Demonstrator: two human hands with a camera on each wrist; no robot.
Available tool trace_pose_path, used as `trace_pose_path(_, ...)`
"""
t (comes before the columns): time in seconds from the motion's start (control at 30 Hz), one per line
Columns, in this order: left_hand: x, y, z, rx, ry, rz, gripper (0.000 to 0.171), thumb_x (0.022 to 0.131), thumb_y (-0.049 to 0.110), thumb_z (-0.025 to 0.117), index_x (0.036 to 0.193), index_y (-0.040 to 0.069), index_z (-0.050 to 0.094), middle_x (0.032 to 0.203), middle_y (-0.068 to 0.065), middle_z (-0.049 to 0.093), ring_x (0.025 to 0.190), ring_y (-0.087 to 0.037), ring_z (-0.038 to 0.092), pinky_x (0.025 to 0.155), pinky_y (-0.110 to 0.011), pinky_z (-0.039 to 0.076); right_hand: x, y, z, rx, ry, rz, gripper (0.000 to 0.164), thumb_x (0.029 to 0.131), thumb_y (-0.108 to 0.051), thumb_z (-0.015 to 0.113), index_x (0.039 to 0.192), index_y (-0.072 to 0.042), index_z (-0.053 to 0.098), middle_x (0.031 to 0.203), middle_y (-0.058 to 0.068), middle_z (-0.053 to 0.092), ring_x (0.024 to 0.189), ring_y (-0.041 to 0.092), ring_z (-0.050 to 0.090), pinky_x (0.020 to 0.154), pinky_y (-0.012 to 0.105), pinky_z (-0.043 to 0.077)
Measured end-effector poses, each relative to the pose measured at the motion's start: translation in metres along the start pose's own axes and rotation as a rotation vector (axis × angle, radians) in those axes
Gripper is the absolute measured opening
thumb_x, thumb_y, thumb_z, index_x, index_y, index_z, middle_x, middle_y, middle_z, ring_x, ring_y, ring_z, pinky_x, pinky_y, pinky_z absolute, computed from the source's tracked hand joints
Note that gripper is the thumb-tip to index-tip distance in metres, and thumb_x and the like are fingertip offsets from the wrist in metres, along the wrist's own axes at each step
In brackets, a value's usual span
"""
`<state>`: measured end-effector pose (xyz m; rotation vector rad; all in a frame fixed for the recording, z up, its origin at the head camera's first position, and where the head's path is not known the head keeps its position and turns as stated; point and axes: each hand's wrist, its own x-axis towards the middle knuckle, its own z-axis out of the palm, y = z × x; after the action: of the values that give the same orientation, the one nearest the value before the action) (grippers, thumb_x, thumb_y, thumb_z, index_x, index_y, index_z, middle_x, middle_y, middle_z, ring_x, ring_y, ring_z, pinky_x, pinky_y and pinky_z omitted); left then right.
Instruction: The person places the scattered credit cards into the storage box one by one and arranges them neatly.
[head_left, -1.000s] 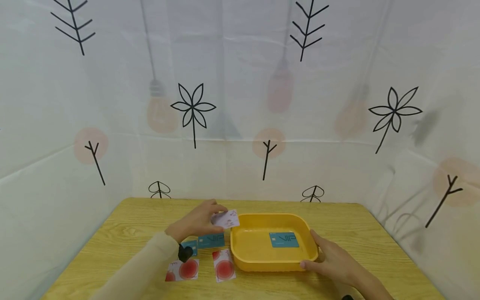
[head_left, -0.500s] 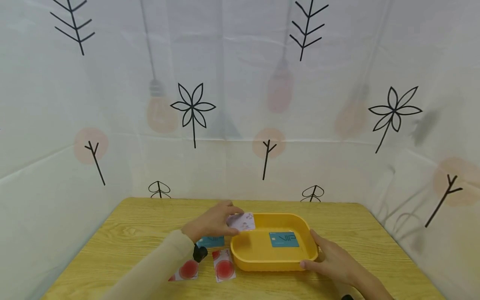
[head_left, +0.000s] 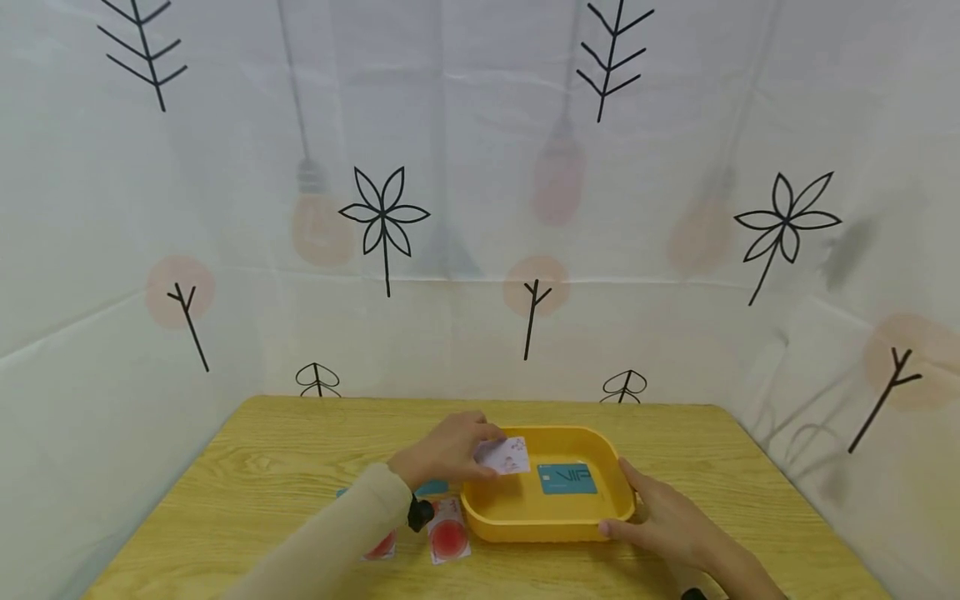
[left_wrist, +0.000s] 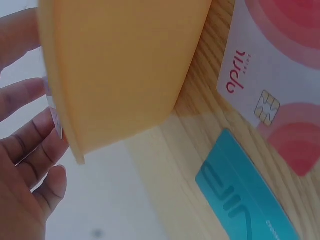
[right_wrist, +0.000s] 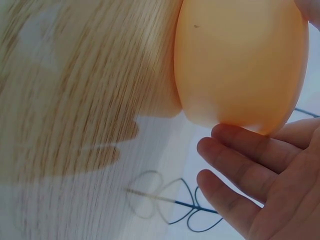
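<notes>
My left hand pinches a pale pink-white card over the left side of a yellow plastic tray. In the left wrist view the tray's wall hides most of this card. Flat inside the tray lies a teal VIP card. My right hand grips the tray's near right corner, thumb on the front wall and fingers along the right side. In the right wrist view its fingers curve against the tray's end.
Left of the tray, a white card with red circles lies on the wooden table. Another red-circled card and a teal card are partly hidden by the left arm. A patterned white curtain hangs behind.
My left hand has carried the pale card rightward from beside the tray's left rim to above its interior, lowering slightly. My right hand and the tray have stayed put.
</notes>
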<state>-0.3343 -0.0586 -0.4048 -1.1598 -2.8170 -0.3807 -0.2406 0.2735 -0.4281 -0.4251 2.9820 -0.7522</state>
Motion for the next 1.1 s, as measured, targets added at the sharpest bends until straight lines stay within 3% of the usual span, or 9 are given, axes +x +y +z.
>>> trace_pose_path(0.33, 0.008, 0.012, 0.008, -0.022, -0.069, -0.046, 0.054, 0.078, 0.046, 0.076, 0.125, 0.024, 0.063, 0.098, 0.009, 0.05, 0.084, -0.009, 0.045, 0.075, -0.023, 0.042, 0.001, 0.0, 0.0, 0.005, -0.005, 0.004, 0.107, 0.078, -0.064, 0.065, 0.145, 0.009, 0.027, 0.141, 0.029, 0.041, 0.125, 0.043, 0.044, 0.095, 0.059, 0.038)
trace_pose_path(0.63, 0.016, 0.017, 0.019, 0.039, -0.115, -0.031, 0.054, 0.077, 0.046, 0.077, 0.124, 0.025, 0.063, 0.102, 0.007, 0.05, 0.087, -0.009, 0.044, 0.079, -0.024, 0.042, 0.0, -0.001, 0.0, -0.004, -0.009, 0.012, 0.106, 0.078, -0.064, 0.065, 0.145, 0.009, 0.027, 0.141, 0.029, 0.041, 0.125, 0.044, 0.044, 0.095, 0.06, 0.038)
trace_pose_path(0.9, 0.021, 0.02, 0.026, 0.104, -0.176, -0.067, 0.054, 0.079, 0.048, 0.074, 0.126, 0.026, 0.061, 0.118, 0.004, 0.054, 0.105, -0.012, 0.049, 0.096, -0.03, 0.041, 0.0, -0.001, -0.001, 0.012, -0.021, 0.017, 0.104, 0.08, -0.063, 0.064, 0.146, 0.008, 0.025, 0.142, 0.029, 0.039, 0.126, 0.045, 0.042, 0.095, 0.061, 0.036)
trace_pose_path(1.1, 0.022, 0.022, 0.026, 0.151, -0.2, -0.064, 0.052, 0.077, 0.047, 0.075, 0.122, 0.024, 0.063, 0.111, 0.006, 0.054, 0.097, -0.01, 0.048, 0.092, -0.028, 0.042, -0.001, -0.001, -0.001, 0.011, -0.015, 0.007, 0.103, 0.08, -0.062, 0.064, 0.146, 0.007, 0.025, 0.143, 0.028, 0.039, 0.127, 0.045, 0.041, 0.095, 0.061, 0.037)
